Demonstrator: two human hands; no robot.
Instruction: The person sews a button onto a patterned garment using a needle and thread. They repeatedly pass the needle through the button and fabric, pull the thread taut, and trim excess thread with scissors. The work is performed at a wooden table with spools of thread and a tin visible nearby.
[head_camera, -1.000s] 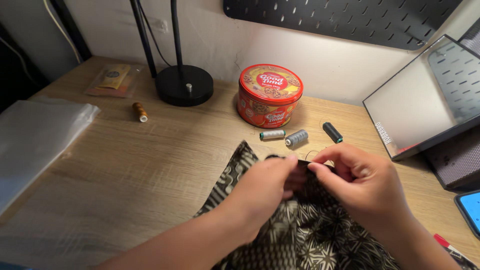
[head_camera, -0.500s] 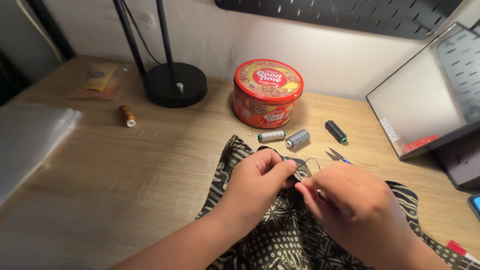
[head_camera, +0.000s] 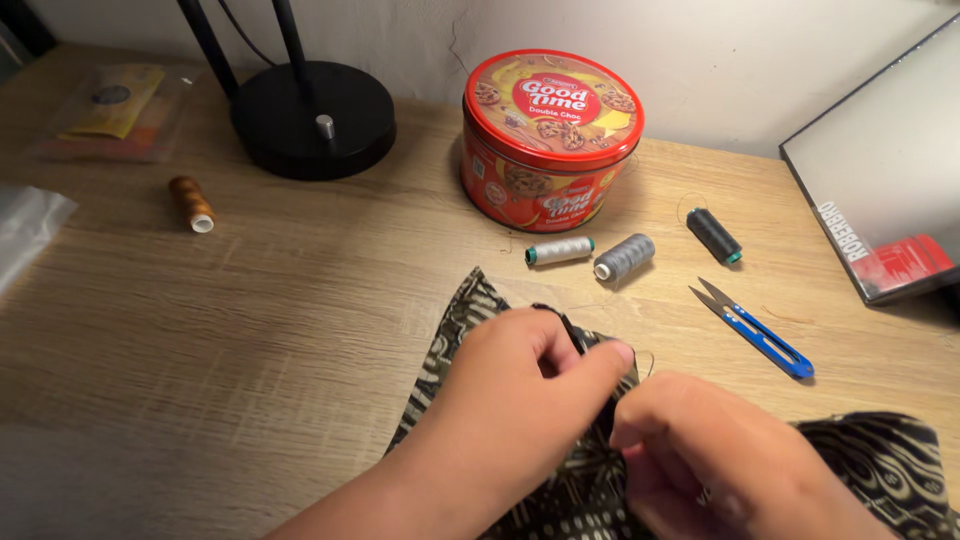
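The left hand (head_camera: 520, 385) is curled into a pinch, thumb pressed against forefinger. The right hand (head_camera: 720, 460) is held knuckles-up just beside those fingertips, fingers bent inward.

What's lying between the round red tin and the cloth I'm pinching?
In the head view, two thread spools, a pale one and a grey one, lie between the red tin and the patterned cloth.

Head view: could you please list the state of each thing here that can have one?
Left hand: pinching the patterned fabric edge.
Right hand: closed at the same edge; what it holds is hidden.
Patterned fabric: bunched, partly on the desk.
Round red tin: lid on.
Blue thread snips: blades open, lying apart.
Brown spool, white spool, grey spool, dark spool: lying down.
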